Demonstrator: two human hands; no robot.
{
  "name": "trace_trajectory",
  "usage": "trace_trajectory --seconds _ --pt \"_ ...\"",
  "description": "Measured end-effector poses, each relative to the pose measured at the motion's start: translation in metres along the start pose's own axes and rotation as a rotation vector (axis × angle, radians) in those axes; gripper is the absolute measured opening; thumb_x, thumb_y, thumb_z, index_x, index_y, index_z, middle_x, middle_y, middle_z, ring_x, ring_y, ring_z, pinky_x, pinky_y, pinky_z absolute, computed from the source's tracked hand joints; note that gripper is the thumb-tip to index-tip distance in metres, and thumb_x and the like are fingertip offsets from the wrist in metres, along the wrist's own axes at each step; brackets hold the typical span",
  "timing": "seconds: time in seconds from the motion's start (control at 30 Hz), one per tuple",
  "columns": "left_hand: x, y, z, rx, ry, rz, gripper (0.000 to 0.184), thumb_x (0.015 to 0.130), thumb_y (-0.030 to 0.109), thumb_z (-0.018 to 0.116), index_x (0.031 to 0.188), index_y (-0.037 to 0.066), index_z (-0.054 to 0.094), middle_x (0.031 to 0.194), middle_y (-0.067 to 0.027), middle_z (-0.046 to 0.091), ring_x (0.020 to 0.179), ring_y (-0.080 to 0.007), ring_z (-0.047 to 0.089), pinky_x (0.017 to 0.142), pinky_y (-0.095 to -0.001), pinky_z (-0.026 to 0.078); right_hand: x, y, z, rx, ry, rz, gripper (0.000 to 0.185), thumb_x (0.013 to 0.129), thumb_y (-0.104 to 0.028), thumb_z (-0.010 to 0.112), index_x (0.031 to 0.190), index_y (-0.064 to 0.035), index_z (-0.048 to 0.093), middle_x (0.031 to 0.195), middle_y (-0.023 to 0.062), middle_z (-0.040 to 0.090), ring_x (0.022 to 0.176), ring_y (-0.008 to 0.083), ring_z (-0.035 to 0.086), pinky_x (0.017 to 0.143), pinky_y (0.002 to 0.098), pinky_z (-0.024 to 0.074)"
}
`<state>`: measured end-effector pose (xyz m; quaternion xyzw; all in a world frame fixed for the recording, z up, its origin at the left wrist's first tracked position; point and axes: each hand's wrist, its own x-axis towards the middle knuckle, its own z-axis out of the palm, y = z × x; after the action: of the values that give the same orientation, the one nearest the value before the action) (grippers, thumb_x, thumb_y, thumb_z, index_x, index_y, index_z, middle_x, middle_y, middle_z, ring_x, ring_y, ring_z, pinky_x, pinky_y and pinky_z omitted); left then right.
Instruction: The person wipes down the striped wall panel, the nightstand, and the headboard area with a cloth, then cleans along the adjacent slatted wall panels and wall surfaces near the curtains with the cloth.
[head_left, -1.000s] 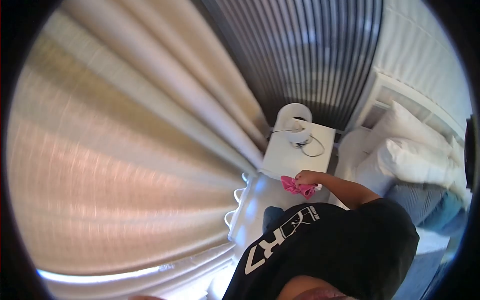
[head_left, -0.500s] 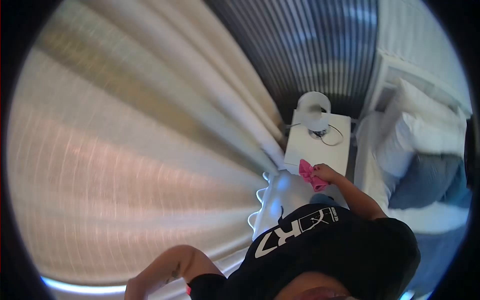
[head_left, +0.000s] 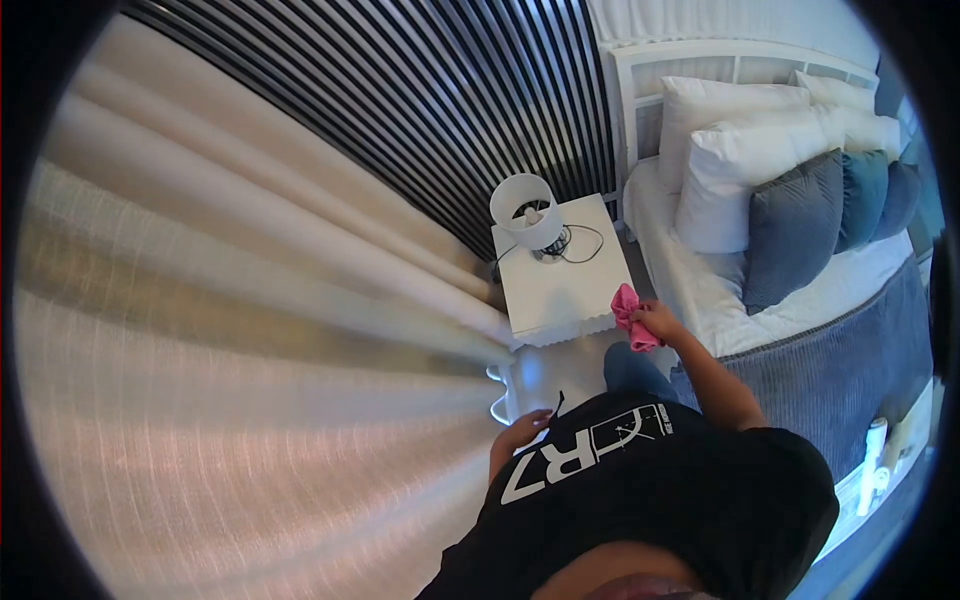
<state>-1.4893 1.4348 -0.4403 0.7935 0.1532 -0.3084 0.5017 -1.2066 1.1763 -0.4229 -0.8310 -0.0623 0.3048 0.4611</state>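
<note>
My right hand (head_left: 656,320) is closed round a crumpled pink cloth (head_left: 638,325), just off the front right corner of a white bedside table (head_left: 560,300). A lamp with a round white shade (head_left: 526,212) stands on the table, and its dark cord (head_left: 583,243) lies looped beside the base. Low in front of my black shirt is my left hand (head_left: 530,425), near the curtain's bottom edge. Its fingers are small and partly hidden, so their grip is unclear.
Long beige curtains (head_left: 250,330) fill the left side. Behind the table is a dark ribbed wall panel (head_left: 440,100). To the right stands a bed with a white headboard (head_left: 640,75), white pillows (head_left: 735,160), grey cushions (head_left: 795,230) and a grey blanket (head_left: 820,370).
The view has swung toward the bed, showing more of it. My left arm has come from the lower left to the front of my shirt. The pink cloth is still in my right hand.
</note>
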Motion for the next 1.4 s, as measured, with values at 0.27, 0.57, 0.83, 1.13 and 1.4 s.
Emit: trace_trajectory --seconds 0.27,0.57,0.83,1.13,1.4 --pt "0.038 -0.012 -0.080 0.234 0.385 0.017 0.049 0.083 0.033 0.060 0.120 0.002 0.051 0.109 -0.0193 0.060 0.099 -0.0300 0.059 0.086 -0.0367 0.045 0.000 0.016 -0.014 0.149 0.131 0.004 0.035 0.069 -0.023 0.063 0.095 0.0006 0.063 0.075 0.0118 0.063 0.068 0.0185 0.060 0.064 0.0315 0.0478" --pt "0.082 0.081 -0.083 -0.061 0.568 0.036 0.044 0.084 0.025 0.059 0.120 0.001 0.051 0.113 -0.0180 0.058 0.100 -0.0300 0.058 0.084 -0.0348 0.047 0.049 0.006 -0.064 -0.278 -0.072 -0.070 0.036 0.068 -0.030 0.064 0.085 0.0013 0.064 0.079 0.0236 0.063 0.075 0.0350 0.063 0.069 0.0400 0.0482" --pt "0.059 0.097 0.009 -0.295 0.533 -0.195 0.051 0.084 0.035 0.057 0.122 0.003 0.049 0.118 -0.0182 0.055 0.106 -0.0293 0.056 0.091 -0.0363 0.042 0.137 -0.056 -0.059 -0.473 -0.324 -0.340 0.040 0.065 -0.034 0.065 0.082 0.0019 0.062 0.080 0.0254 0.061 0.077 0.0384 0.061 0.070 0.0427 0.0474" --pt "0.019 0.048 0.050 -0.218 0.622 -0.510 0.046 0.085 0.037 0.057 0.122 0.009 0.052 0.111 -0.0157 0.061 0.104 -0.0285 0.058 0.089 -0.0362 0.044 0.149 -0.053 -0.027 -0.518 -0.483 -0.354 0.040 0.067 -0.035 0.065 0.086 0.0008 0.061 0.078 0.0216 0.061 0.074 0.0338 0.062 0.065 0.0391 0.0471" --pt "0.041 0.074 0.036 -0.448 0.756 -0.398 0.043 0.087 0.032 0.056 0.122 0.008 0.052 0.111 -0.0130 0.062 0.101 -0.0261 0.059 0.088 -0.0346 0.044 0.159 -0.051 -0.001 -0.512 -0.582 -0.595 0.042 0.066 -0.032 0.067 0.094 -0.0012 0.060 0.083 0.0182 0.062 0.076 0.0308 0.062 0.068 0.0365 0.0479"
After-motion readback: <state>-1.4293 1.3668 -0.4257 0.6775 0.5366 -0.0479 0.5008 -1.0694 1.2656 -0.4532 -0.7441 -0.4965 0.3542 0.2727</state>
